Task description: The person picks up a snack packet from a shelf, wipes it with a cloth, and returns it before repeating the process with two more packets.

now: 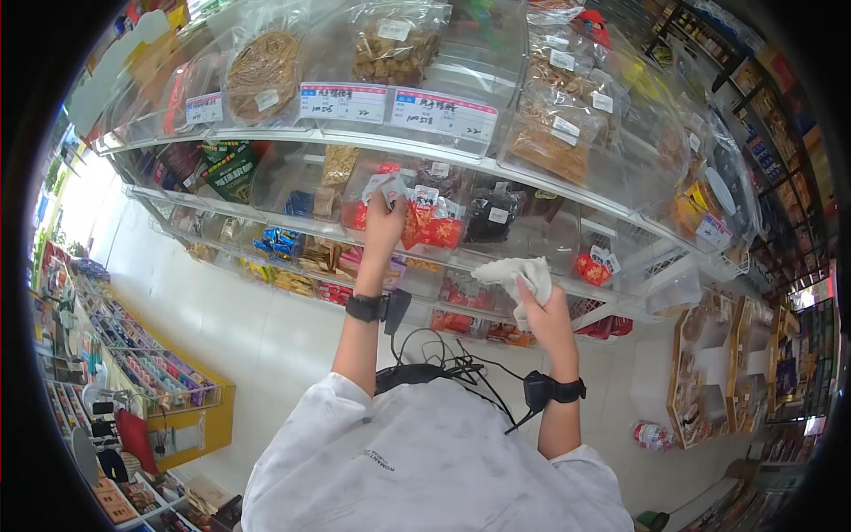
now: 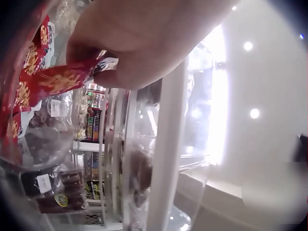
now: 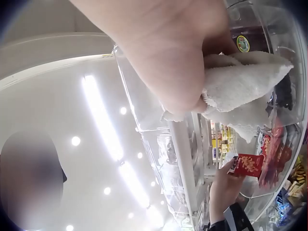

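Observation:
My left hand (image 1: 386, 223) reaches into a clear bin on the middle shelf and pinches the white-marked end of a red snack packet (image 2: 60, 79). In the right wrist view the same packet (image 3: 249, 165) hangs from the left fingers beside other red packets (image 3: 273, 151). Those packets (image 1: 434, 232) fill the bin around the hand. Off to the right, my right hand (image 1: 551, 324) grips a crumpled white cloth (image 1: 519, 273), held in front of the shelf edge. Part of the cloth (image 3: 240, 84) juts out past the thumb; the fingertips are hidden behind it.
A bin of dark bagged food (image 1: 493, 215) adjoins the red packets. Above runs a white shelf rail (image 1: 310, 147) with price cards (image 1: 443, 115) and bagged snacks. Lower down lie blue packets (image 1: 277, 240). Loose black cables (image 1: 443, 359) hang before my chest.

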A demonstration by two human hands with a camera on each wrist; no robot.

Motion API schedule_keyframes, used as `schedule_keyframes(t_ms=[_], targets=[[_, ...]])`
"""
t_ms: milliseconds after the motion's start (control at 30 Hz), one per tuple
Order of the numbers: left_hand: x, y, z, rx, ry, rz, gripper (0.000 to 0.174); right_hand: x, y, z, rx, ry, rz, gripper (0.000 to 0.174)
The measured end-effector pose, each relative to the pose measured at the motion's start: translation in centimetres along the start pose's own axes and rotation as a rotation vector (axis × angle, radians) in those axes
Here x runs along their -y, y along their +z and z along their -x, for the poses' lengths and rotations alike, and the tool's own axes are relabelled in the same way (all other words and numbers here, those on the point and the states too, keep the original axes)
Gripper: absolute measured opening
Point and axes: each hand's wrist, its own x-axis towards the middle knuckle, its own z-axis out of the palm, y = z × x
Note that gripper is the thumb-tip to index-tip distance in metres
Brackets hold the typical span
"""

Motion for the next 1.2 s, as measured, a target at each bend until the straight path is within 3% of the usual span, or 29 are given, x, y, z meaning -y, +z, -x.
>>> schedule_keyframes(t_ms=[100, 133, 233, 267, 333, 433, 533, 600, 667, 733, 867, 967, 1067, 1200], targets=[[-0.3, 3.3, -1.5, -0.039, 0.364, -0.332, 0.052, -1.6, -1.3, 0.4, 0.007, -0.086, 0.133, 0.022], [-1.4, 4.0, -1.4, 0.052, 0.278, -0.274, 0.060, -1.8, -1.8, 0.7, 0.005, -0.052, 0.131, 0.023], [3.1, 5.9, -1.8, 0.120, 0.446, -0.461, 0.061, -2.1, -3.7, 2.0, -0.029, 0.037, 0.092, 0.023], [3.7, 6.4, -1.6, 0.029, 0.459, -0.495, 0.061, -2.3, -4.6, 2.4, -0.061, 0.053, 0.063, 0.024], [-1.5, 6.5, 0.6, -0.143, 0.533, -0.538, 0.039, -3.2, -6.7, 3.2, -0.174, 0.107, -0.034, 0.026], [-7.1, 8.2, 3.7, 0.226, -0.074, -0.031, 0.020, -5.0, -10.0, 4.6, -0.427, 0.162, -0.307, 0.033], [-11.7, 14.2, 7.8, 0.601, -0.069, 0.194, 0.021, -7.6, -13.5, 5.8, -0.617, 0.116, -0.713, 0.040], [-14.3, 19.1, 10.7, 0.790, 0.039, 0.142, 0.020, -8.6, -15.5, 6.9, -0.722, 0.118, -0.767, 0.038], [-15.4, 24.5, 13.2, 0.832, 0.167, 0.253, 0.025, -9.6, -17.4, 7.6, -0.783, 0.132, -0.804, 0.037], [-15.7, 29.1, 14.4, 0.840, 0.175, 0.110, 0.028, -10.5, -19.0, 8.6, -0.807, 0.173, -0.826, 0.037], [-10.2, 39.9, 14.2, 0.699, 0.212, -0.049, 0.030, -10.7, -21.3, 10.2, -0.845, 0.162, -0.853, 0.037], [-5.7, 45.1, 12.5, 0.783, 0.087, -0.418, 0.038, -11.4, -23.0, 11.3, -0.865, 0.162, -0.894, 0.037], [-1.2, 47.3, 12.4, 0.740, 0.295, -0.783, 0.045, -12.1, -24.4, 12.0, -0.884, 0.158, -0.905, 0.037], [-2.2, 46.0, 11.9, 0.765, 0.194, -0.807, 0.037, -12.9, -25.5, 12.1, -0.893, 0.156, -0.907, 0.036]])
